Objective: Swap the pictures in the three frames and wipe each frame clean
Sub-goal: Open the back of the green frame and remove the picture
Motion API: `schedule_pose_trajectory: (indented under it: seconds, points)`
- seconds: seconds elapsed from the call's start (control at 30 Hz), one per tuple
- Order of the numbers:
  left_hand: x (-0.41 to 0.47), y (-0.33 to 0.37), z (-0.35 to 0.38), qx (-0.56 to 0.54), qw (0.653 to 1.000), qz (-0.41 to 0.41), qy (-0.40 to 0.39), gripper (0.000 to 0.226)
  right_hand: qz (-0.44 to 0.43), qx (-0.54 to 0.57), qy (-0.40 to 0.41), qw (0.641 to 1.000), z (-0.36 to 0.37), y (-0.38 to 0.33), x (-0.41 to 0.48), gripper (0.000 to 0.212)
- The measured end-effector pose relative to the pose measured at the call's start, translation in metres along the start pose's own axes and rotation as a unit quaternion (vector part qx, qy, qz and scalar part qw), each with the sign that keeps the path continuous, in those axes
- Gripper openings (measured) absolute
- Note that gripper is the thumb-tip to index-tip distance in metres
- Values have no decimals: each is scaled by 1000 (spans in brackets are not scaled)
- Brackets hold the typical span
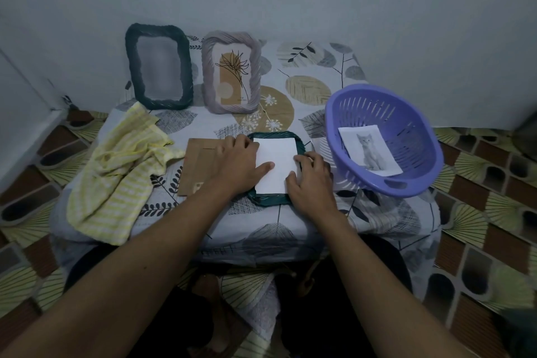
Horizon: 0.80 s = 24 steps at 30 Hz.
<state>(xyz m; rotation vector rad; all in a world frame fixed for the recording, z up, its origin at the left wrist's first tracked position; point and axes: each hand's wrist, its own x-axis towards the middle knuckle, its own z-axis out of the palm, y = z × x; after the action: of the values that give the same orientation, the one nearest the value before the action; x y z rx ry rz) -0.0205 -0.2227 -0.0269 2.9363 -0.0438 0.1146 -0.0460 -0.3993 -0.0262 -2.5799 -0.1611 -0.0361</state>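
Green frame [267,199] lay face down on the table [305,67] holding a white paper [276,160], a cat picture [369,151] sat in the purple basket [348,102] beside it, the left hand [235,163] rested flat on the paper and the right hand [311,183] bent its fingers at the paper's edge, grip unclear

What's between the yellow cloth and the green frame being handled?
A brown cardboard backing board lies flat there, right edge under the left hand; head view.

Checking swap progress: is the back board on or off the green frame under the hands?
Off. The brown back board lies flat left of the green frame; a bare white sheet shows in the frame's back.
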Motion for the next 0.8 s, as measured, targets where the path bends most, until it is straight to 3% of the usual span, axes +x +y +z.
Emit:
schedule_pose_trajectory:
  seconds: [0.2, 0.47, 0.57, 0.67, 0.8]
  points:
    - [4, -5, 3, -21, 999, -13, -39, 78, 2, 3, 1, 1000, 0, 0, 0, 47]
    - [2, -2, -2, -44, 999, -1, -8, 61, 7, 5, 0, 1000, 0, -1, -1, 47]
    - [1, 4, -10, -140, 990, 17, 13, 56, 7, 5, -2, 1000, 0, -1, -1, 47]
    - [-5, 13, -20, -299, 954, 12, 6, 49, 7, 7, -8, 1000, -1, -1, -2, 47]
    - [-9, 18, -26, -340, 940, -9, 37, 57, 22, 33, -34, 999, -7, -3, 3, 51]
